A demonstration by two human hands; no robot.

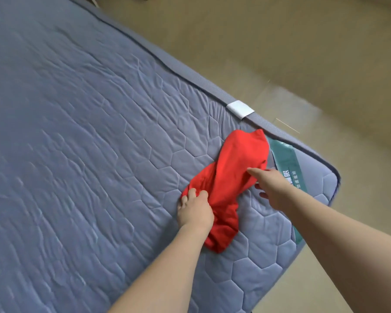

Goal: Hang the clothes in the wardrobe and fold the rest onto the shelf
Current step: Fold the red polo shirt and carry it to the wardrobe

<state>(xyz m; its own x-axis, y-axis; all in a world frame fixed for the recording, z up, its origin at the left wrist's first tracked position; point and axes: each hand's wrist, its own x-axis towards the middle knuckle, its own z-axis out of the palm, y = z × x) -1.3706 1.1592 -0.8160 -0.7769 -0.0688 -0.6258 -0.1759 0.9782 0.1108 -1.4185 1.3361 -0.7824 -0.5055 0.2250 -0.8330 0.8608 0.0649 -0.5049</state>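
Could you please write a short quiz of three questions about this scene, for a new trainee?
1. True or false: the red cloth garment lies neatly folded on the grey-blue quilted mattress.
2. Which hand grips a bunched edge of the garment? A) left hand B) right hand C) neither
3. Fill in: the white fabric tab sits on the mattress's ____.

Key
1. False: it lies crumpled and unfolded, near the corner with the green printed label.
2. A. The right hand reaches to the garment with a finger stretched out, touching its edge.
3. Edge, beyond the garment's far end.
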